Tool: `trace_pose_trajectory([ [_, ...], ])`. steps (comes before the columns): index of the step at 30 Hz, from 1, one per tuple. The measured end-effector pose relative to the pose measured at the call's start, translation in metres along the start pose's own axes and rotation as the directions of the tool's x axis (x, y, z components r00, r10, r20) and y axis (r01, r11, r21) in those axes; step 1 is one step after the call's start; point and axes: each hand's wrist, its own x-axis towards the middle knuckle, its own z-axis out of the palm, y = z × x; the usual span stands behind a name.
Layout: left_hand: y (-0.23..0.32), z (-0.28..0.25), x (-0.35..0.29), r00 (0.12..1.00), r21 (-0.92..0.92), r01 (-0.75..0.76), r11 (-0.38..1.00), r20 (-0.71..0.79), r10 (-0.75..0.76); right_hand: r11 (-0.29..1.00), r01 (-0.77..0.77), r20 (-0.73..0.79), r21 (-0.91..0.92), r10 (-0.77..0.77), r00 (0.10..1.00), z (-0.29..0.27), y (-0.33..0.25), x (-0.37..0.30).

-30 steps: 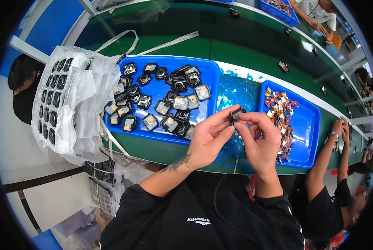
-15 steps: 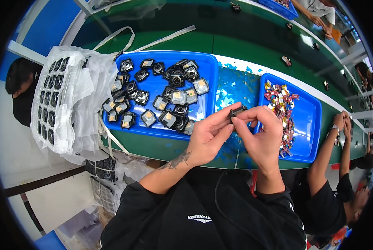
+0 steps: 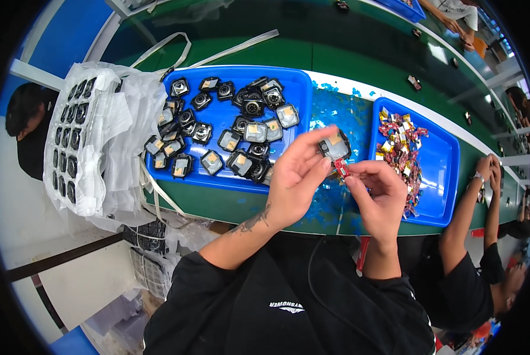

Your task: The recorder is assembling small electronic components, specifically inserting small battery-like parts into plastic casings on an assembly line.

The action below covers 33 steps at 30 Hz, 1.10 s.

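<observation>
The left grip (image 3: 297, 183) pinches a watch case (image 3: 337, 145), the right grip (image 3: 380, 192) a red circuit board (image 3: 341, 168), both seemingly light, stiff, fragile, best held by edges.

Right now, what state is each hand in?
Left hand: closed, holding a black-framed casing.
Right hand: closed, holding a small red board.

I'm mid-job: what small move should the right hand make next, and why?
Probably ease the small red circuit board gently toward the square black watch-like housing. The right hand pinches the board near the housing's lower edge, while the left hand holds the housing, grey side showing. Whether the two are joined is unclear, so I'd avoid tugging.
</observation>
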Motion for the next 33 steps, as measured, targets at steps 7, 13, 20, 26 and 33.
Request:
trace_pose_trajectory([
  [7,0.025,-0.007,-0.003,0.958,0.77,-0.282,0.573,0.256,0.127,0.965,-0.073,0.083,0.252,0.053,0.995,-0.009,0.001,0.002],
  [13,0.03,-0.003,-0.006,0.983,0.781,-0.159,0.603,0.18,0.027,0.955,-0.073,0.066,0.286,0.057,0.996,-0.006,0.001,0.001],
  [20,0.023,-0.004,-0.008,0.99,0.699,0.043,0.714,0.068,-0.127,0.966,0.173,0.006,-0.193,-0.175,0.985,-0.001,0.005,-0.003],
  [26,0.018,-0.01,-0.013,0.976,0.582,0.144,0.801,0.051,-0.213,0.982,0.135,0.03,-0.129,-0.133,0.991,0.003,-0.005,-0.002],
  [33,0.016,-0.007,-0.017,0.994,0.483,0.072,0.873,0.035,-0.101,0.997,-0.005,-0.092,0.072,0.012,0.996,0.012,0.012,-0.006],
])
